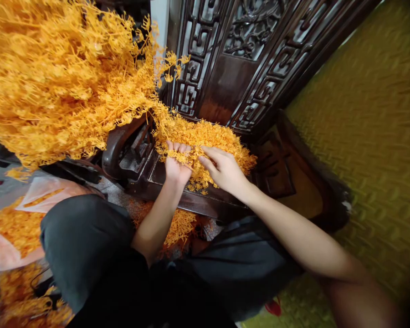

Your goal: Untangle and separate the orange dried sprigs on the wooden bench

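My left hand [178,167], palm up with curled fingers, holds a small bunch of orange plastic flower sprigs [181,156]. Close on its right, my right hand [226,171] has thumb and forefinger bent around the end of the same sprigs; its other fingers are partly hidden. Both hands are over a heap of orange plastic flower pieces [215,134] on the seat of a dark carved wooden chair [208,202]. A strand of orange pieces joins this heap to a much larger pile [64,82] at the upper left.
The chair's carved back [227,82] rises behind the heap, and its curved armrest [114,157] is at the left. More orange pieces [179,228] lie below the seat. A whitish plastic bag [46,191] with orange pieces is at the left. A yellow-green textured surface [372,123] spans the right.
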Available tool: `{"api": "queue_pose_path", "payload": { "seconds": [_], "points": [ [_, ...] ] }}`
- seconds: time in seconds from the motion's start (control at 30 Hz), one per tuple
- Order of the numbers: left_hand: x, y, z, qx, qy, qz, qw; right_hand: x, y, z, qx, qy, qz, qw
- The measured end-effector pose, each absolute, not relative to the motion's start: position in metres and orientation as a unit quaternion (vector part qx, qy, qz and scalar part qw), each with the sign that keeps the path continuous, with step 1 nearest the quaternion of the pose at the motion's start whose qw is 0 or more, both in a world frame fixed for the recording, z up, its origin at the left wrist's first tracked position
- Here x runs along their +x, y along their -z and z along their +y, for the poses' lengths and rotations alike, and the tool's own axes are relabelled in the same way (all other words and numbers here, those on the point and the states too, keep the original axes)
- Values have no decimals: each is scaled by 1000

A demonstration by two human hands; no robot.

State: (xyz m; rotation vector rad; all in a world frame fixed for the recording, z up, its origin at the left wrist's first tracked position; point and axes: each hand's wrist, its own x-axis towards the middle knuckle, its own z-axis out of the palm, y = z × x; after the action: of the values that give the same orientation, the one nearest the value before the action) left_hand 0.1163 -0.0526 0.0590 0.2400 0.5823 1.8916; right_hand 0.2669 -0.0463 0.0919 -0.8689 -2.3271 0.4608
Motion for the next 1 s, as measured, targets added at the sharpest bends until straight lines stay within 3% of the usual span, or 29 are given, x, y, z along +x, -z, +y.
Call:
{"api": "queue_pose_path", "payload": {
  "seconds": [0.13, 0.33, 0.47, 0.63, 0.83, 0.9, 1.0],
  "points": [
    [124, -57, -55, 86, -800, 261, 533, 264, -84, -22, -371, -134, -845, 361],
    [120, -60, -56, 74, -856, 252, 446, 317, -64, 83, -560, -304, -606, 476],
    [123, -56, -45, 75, -848, 264, 454, 329, -42, 93, -521, -343, -682, 381],
    [144, -47, -31, 36, -862, 320, 393, 285, -48, 38, -466, -180, -776, 386],
    [164, -46, -23, 100, -848, 376, 361, 255, -62, 7, -393, -164, -861, 277],
    [162, -46, -24, 126, -841, 362, 382, 264, -62, 25, -387, -174, -859, 288],
    [153, -48, -26, 114, -860, 328, 375, 295, -60, 65, -462, -176, -781, 383]
  ]
}}
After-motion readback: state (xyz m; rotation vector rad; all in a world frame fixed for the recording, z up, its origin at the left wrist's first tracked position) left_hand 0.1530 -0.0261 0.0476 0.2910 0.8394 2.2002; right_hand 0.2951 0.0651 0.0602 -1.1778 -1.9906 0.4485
